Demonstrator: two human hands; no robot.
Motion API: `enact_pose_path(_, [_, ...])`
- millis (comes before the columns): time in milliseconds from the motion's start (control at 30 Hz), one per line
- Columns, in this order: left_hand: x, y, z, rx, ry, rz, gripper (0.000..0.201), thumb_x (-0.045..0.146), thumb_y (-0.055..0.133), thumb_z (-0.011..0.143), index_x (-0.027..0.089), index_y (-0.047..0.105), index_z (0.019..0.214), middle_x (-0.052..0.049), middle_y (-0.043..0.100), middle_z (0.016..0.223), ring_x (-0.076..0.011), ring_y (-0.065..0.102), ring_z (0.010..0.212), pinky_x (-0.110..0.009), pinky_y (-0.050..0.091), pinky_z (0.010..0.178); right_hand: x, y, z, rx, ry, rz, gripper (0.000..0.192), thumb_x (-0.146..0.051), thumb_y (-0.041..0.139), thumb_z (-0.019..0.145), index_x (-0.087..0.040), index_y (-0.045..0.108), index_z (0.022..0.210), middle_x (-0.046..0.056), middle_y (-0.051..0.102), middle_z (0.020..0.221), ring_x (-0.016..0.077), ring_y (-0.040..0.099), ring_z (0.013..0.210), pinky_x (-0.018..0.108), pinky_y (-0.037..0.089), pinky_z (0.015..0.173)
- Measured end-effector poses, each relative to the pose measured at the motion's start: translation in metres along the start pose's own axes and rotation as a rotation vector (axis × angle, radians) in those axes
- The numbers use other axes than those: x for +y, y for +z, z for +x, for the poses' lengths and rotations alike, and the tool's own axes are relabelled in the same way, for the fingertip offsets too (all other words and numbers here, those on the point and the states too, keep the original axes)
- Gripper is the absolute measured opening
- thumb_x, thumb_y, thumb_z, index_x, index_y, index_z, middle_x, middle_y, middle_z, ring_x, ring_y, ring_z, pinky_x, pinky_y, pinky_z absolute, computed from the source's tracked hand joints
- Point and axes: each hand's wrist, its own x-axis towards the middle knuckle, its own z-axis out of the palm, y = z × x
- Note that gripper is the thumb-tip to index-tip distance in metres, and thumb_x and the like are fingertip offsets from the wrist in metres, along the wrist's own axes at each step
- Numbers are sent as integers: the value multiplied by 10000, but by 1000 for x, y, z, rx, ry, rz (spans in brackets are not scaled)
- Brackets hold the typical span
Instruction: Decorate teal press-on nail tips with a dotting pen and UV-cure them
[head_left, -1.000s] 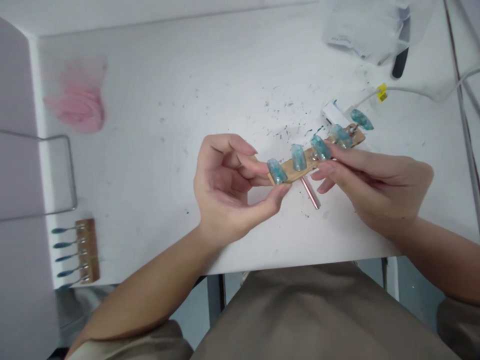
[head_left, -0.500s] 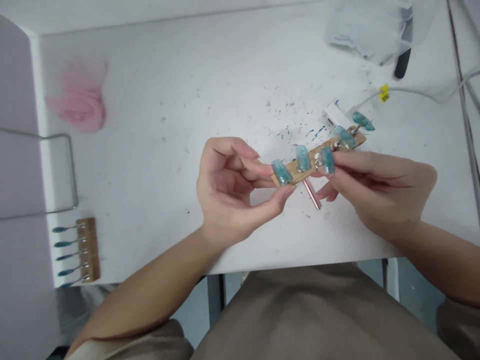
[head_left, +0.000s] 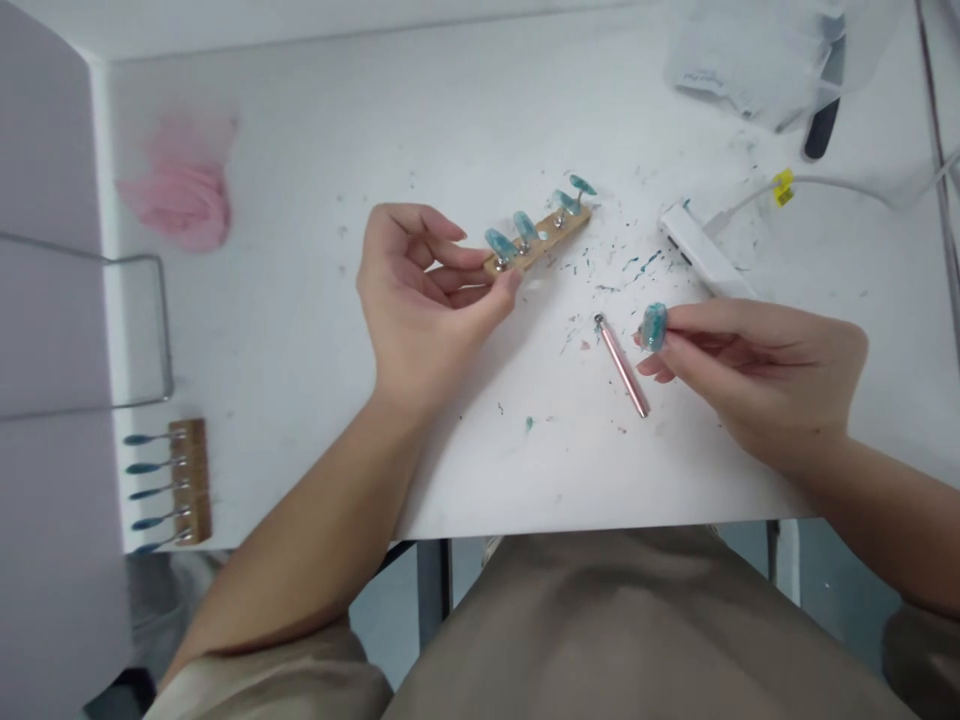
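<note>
My left hand pinches the near end of a wooden nail display stand between thumb and fingers. Several blue-green marbled false nails stand along it on small metal posts, with a gap in the row. Between the thumb and forefinger of my right hand is one matching false nail, apart from the stand. Just left of that nail, a pink metallic pen-like tool with a small round tip lies on the white table.
Blue-green flecks surround the pink tool. A white device with a cable lies beyond my right hand. Plastic packets and a dark nail file are at the back right. Pink cloth and another nail stand are on the left.
The false nail in my right hand has come off the stand. My left hand has moved the stand left and away from me, and the pink tool now shows fully.
</note>
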Motion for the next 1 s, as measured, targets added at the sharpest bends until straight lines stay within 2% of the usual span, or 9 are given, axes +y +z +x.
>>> enact_pose_path(233, [-21, -18, 9, -62, 9, 253, 856, 433, 1206, 627, 340, 686, 1300, 139, 729, 837, -142, 735, 916, -447, 600, 993, 1, 0, 1, -6, -8, -38, 169, -212, 890, 975, -379, 914, 985, -58, 833, 899, 153, 837, 774, 291, 739, 720])
enact_pose_path(367, [-28, -26, 11, -99, -54, 278, 845, 316, 1188, 654, 345, 706, 1348, 97, 772, 917, -209, 750, 1053, -442, 566, 1019, 4, 0, 1, 3, -21, -86, 137, -246, 899, 974, -380, 923, 989, -54, 838, 909, 169, 843, 792, 316, 751, 736])
enact_pose_path(467, [-23, -29, 16, -140, -55, 247, 873, 331, 1187, 656, 349, 693, 1375, 54, 796, 1121, -238, 733, 1167, -437, 574, 1079, 4, 0, 1, 6, -22, -85, 126, -252, 909, 967, -374, 924, 993, -48, 841, 921, 169, 841, 794, 315, 752, 731])
enact_pose_path(567, [-10, -26, 20, -128, 72, 257, 941, 395, 1216, 585, 307, 687, 1358, 27, 759, 1389, -259, 700, 1306, -428, 541, 1178, 3, 0, 3, 13, -11, -58, 130, -254, 921, 950, -376, 927, 993, -47, 843, 927, 159, 837, 792, 297, 751, 733])
enact_pose_path(633, [3, -19, 17, -123, 209, 278, 951, 435, 1234, 510, 286, 722, 1297, 17, 790, 1326, -264, 710, 1253, -411, 564, 1085, 1, 0, 4, 24, 3, -31, 135, -255, 931, 934, -379, 928, 988, -49, 842, 919, 157, 832, 789, 294, 750, 735])
enact_pose_path(700, [19, -7, 7, -168, 311, 237, 836, 493, 1225, 508, 293, 793, 1194, 16, 833, 1146, -234, 734, 1064, -383, 579, 874, 0, 0, 4, 18, 24, -4, 127, -255, 934, 925, -371, 926, 974, -42, 839, 903, 166, 827, 780, 307, 747, 721])
enact_pose_path(800, [47, 15, -17, -322, 149, 89, 504, 481, 1137, 736, 306, 871, 1128, 2, 865, 985, -172, 724, 771, -351, 566, 625, -3, 0, 5, -23, 45, 40, 107, -258, 918, 936, -362, 924, 961, -34, 841, 902, 166, 824, 763, 301, 736, 700])
enact_pose_path(867, [63, 28, -29, -369, -40, 20, 322, 431, 1064, 858, 308, 900, 1107, -20, 889, 981, -174, 773, 769, -338, 620, 633, -5, 1, 6, -61, 40, 91, 91, -267, 910, 938, -348, 924, 975, -35, 847, 923, 146, 821, 752, 270, 725, 685])
enact_pose_path(1000, [76, 39, -37, -360, -206, -112, 262, 377, 1050, 879, 306, 931, 1102, -22, 911, 981, -191, 856, 840, -329, 725, 735, -7, 3, 8, -147, 45, 201, 68, -265, 886, 945, -302, 908, 998, -42, 826, 859, 115, 795, 693, 226, 697, 626])
